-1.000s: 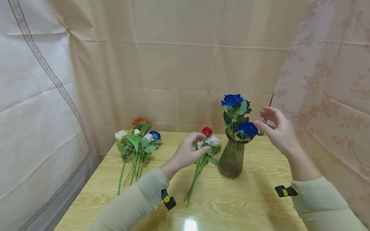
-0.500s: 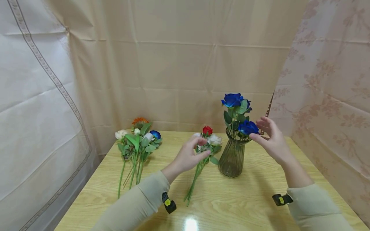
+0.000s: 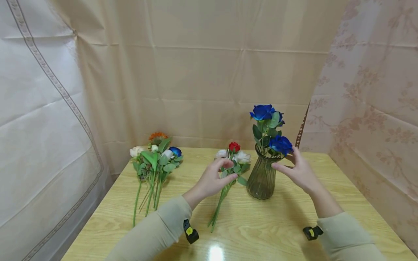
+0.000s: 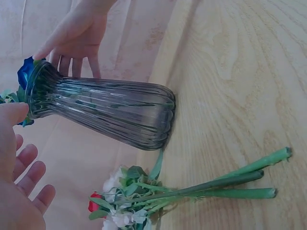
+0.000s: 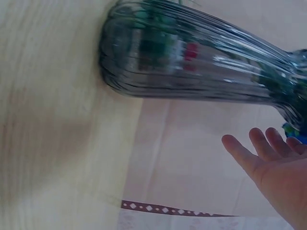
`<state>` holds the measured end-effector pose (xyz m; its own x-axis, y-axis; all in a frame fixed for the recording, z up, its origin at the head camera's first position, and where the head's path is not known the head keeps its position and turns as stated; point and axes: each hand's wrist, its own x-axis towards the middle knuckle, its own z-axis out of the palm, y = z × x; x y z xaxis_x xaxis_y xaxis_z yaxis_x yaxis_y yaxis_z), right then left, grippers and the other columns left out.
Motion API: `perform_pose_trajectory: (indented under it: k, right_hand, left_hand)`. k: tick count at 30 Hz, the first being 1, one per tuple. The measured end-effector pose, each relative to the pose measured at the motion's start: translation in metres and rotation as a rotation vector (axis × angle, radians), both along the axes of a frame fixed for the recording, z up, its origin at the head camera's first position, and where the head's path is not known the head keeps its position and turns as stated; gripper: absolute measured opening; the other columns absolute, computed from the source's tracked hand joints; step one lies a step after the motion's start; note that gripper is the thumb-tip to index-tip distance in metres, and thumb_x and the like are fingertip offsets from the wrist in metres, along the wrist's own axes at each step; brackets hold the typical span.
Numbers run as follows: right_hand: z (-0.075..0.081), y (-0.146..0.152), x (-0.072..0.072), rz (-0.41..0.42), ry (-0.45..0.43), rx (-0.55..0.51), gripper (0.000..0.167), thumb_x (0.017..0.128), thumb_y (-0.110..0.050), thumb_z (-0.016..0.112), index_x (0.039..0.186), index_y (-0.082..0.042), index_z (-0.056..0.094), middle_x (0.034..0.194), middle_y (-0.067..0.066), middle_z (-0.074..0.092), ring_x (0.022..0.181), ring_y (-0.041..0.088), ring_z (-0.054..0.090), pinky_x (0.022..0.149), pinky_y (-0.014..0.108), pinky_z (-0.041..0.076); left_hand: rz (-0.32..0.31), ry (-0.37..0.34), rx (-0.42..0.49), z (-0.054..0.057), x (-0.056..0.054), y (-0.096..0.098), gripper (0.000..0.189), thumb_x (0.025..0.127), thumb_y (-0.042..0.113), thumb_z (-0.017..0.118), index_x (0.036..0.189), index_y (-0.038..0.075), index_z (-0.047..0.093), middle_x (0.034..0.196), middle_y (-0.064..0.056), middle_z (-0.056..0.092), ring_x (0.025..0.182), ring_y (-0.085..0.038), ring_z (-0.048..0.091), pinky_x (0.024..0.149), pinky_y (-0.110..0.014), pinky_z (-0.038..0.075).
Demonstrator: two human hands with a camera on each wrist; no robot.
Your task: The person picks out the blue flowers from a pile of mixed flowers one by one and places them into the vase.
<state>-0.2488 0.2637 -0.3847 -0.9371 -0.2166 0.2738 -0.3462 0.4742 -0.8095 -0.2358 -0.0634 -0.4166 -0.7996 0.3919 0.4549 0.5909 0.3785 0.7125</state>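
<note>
A ribbed, smoky glass vase (image 3: 261, 181) stands upright on the table with several blue roses (image 3: 281, 144) in it. Beside its neck on the right is my right hand (image 3: 302, 172), thumb and fingers spread apart; in the right wrist view a gap shows between the fingers (image 5: 271, 146) and the glass. My left hand (image 3: 212, 177) hovers left of the vase with relaxed fingers and holds nothing. Behind and below it lies a small bunch with a red rose (image 3: 234, 146) and white flowers (image 3: 242, 157), partly hidden by that hand.
Farther left on the wooden table (image 3: 261, 232) lies a second bunch, with an orange flower (image 3: 158, 137), white blooms (image 3: 136, 151) and a blue rose (image 3: 175, 152). Beige cloth (image 3: 196, 79) hangs behind the table, and patterned cloth (image 3: 375, 108) hangs at the right.
My right hand has moved left and down, from beside the blue roses to beside the vase's neck. The left hand has stayed nearly still; vase and flowers stand where they were.
</note>
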Motion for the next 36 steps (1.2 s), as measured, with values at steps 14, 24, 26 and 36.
perform_pose_trajectory:
  k: [14, 24, 26, 36]
  right_hand:
    - [-0.028, -0.014, -0.001, 0.014, -0.003, 0.03, 0.1, 0.092, -0.039, 0.078, 0.164, -0.013, 0.015, 0.16, 0.022, 0.031, 0.138, 0.049, 0.04, 0.095, 0.062, 0.049]
    - [-0.036, -0.016, 0.0, -0.038, -0.033, 0.097, 0.097, 0.09, -0.048, 0.077, 0.159, -0.006, 0.025, 0.156, 0.024, 0.037, 0.136, 0.05, 0.042, 0.098, 0.068, 0.043]
    - [-0.038, -0.016, 0.0, -0.043, -0.031, 0.102, 0.095, 0.09, -0.049, 0.077, 0.158, -0.005, 0.027, 0.154, 0.025, 0.039, 0.135, 0.05, 0.043, 0.099, 0.068, 0.042]
    - [-0.043, -0.019, -0.003, -0.043, 0.017, 0.113, 0.09, 0.089, -0.045, 0.08, 0.153, -0.001, 0.036, 0.15, 0.025, 0.044, 0.132, 0.049, 0.047, 0.097, 0.064, 0.047]
  left_hand:
    - [0.001, -0.036, -0.027, -0.011, 0.001, -0.003, 0.036, 0.098, 0.034, 0.071, 0.126, 0.012, 0.063, 0.124, -0.005, 0.063, 0.118, -0.028, 0.057, 0.094, -0.04, 0.048]
    - [0.008, -0.061, -0.028, -0.019, 0.002, -0.006, 0.034, 0.097, 0.032, 0.072, 0.125, 0.015, 0.063, 0.123, -0.004, 0.062, 0.114, -0.02, 0.058, 0.091, -0.04, 0.049]
    - [0.011, -0.062, -0.033, -0.02, 0.002, -0.007, 0.033, 0.097, 0.033, 0.072, 0.124, 0.015, 0.063, 0.122, -0.001, 0.062, 0.112, -0.016, 0.057, 0.09, -0.038, 0.049]
    - [0.014, -0.069, -0.052, -0.028, 0.002, -0.012, 0.036, 0.098, 0.032, 0.071, 0.127, 0.013, 0.062, 0.125, -0.007, 0.062, 0.116, -0.025, 0.058, 0.091, -0.039, 0.049]
